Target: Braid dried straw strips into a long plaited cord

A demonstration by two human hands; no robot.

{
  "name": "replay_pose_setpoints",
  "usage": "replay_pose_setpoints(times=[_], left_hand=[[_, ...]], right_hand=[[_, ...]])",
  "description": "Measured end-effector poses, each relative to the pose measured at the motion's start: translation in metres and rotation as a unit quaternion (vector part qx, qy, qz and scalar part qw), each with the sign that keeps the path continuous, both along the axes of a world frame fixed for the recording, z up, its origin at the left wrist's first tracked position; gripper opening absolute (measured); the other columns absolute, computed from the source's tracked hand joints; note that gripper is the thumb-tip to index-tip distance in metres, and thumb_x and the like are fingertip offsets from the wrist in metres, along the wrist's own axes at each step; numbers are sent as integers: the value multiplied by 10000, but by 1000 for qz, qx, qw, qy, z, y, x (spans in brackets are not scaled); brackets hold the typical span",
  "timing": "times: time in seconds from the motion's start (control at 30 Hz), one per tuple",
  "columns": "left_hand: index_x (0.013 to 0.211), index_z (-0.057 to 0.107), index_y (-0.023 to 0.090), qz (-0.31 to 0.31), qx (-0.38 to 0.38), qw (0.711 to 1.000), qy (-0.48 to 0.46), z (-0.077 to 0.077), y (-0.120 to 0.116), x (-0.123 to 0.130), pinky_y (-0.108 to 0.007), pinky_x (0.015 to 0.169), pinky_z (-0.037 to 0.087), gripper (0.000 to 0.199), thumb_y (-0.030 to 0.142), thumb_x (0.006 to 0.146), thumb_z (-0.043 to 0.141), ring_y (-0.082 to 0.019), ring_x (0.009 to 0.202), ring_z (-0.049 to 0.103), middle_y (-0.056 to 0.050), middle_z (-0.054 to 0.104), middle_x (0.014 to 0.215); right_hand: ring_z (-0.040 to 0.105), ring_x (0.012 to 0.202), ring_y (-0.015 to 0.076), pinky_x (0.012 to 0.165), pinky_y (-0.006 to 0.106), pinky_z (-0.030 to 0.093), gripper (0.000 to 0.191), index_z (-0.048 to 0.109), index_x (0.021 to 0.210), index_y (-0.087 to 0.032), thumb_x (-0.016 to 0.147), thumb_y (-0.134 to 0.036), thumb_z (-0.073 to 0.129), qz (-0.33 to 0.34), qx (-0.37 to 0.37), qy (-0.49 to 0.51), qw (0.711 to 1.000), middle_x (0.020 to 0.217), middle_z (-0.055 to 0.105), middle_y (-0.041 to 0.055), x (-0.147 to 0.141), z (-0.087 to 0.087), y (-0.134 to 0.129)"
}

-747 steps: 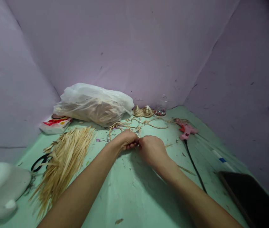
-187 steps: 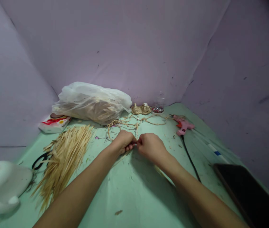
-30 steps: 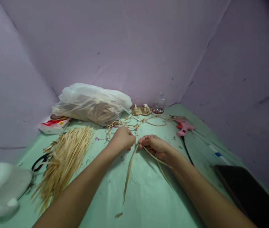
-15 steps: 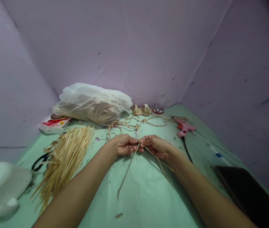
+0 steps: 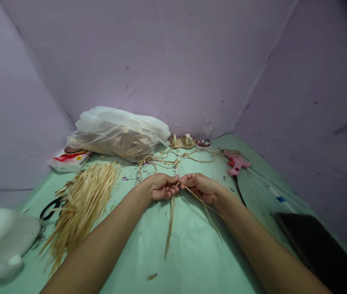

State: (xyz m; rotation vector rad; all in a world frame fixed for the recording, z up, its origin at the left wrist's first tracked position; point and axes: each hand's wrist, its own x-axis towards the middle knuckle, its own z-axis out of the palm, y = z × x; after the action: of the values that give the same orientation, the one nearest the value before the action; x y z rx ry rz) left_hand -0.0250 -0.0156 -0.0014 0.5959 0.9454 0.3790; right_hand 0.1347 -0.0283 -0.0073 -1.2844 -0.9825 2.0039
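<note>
My left hand (image 5: 163,186) and my right hand (image 5: 200,188) meet at the middle of the table, fingertips nearly touching. Each pinches dried fibre strands at the near end of a thin braided cord (image 5: 177,166). From under the left fingers a flat fibre strip (image 5: 170,228) hangs toward me. Two thinner fibre strands (image 5: 205,208) trail from the right fingers, one passing beside the right wrist. Beyond the hands, the twisted cord (image 5: 161,157) spreads in loose loops. The exact crossing of strands between the fingertips is too small to make out.
Left: a bundle of dried fibre strips (image 5: 84,200), black scissor handles (image 5: 51,208), a white ceramic-looking vessel (image 5: 5,241). Back: a plastic bag (image 5: 121,130), a red-and-white packet (image 5: 71,160), a woven piece (image 5: 182,141), a bead container (image 5: 204,141). Right: a pink glue gun (image 5: 237,162), a dark flat object (image 5: 317,245).
The strip at my left fingers has swung right, now hanging almost straight down and showing its flat, wider side. Both hands stay in about the same place.
</note>
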Motion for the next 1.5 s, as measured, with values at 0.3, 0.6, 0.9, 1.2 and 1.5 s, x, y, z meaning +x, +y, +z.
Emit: replay_pose_setpoints(times=[0.3,0.6,0.9,1.2,1.5], left_hand=[[707,578,24,4,11,1000,-2,3,-1,-2,-131,373,402,202,70,809,409,-76,388,529,-63,573,499],[664,574,53,6,44,999,31,5,-4,2,-111,315,323,174,83,791,459,-41,342,459,-20,533,483],[627,564,85,6,135,983,124,7,-10,7,-126,283,157,125,160,724,539,-15,291,314,31,440,440],[605,546,112,6,207,961,184,1,-10,9,-148,291,172,162,249,662,610,-24,289,308,34,461,421],[650,559,123,-7,227,958,175,1,-12,8,-150,307,185,185,286,615,640,-27,302,324,41,470,437]], right_hand=[[510,437,65,432,149,414,149,585,614,-115,678,-22,487,-14,5,32,999,531,597,19,1,-4,1],[422,370,43,373,142,348,126,563,580,-118,673,-47,516,-13,1,14,1000,491,562,1,2,0,0],[231,305,5,283,134,108,61,543,636,-111,695,-110,557,9,28,-11,1000,467,492,-37,4,4,-1],[211,289,0,279,130,85,78,494,663,-137,719,-100,532,3,5,-27,1000,514,526,-36,5,7,0],[308,322,24,307,148,154,55,529,626,-134,637,-115,579,14,11,-29,999,456,504,-44,5,5,-1]])
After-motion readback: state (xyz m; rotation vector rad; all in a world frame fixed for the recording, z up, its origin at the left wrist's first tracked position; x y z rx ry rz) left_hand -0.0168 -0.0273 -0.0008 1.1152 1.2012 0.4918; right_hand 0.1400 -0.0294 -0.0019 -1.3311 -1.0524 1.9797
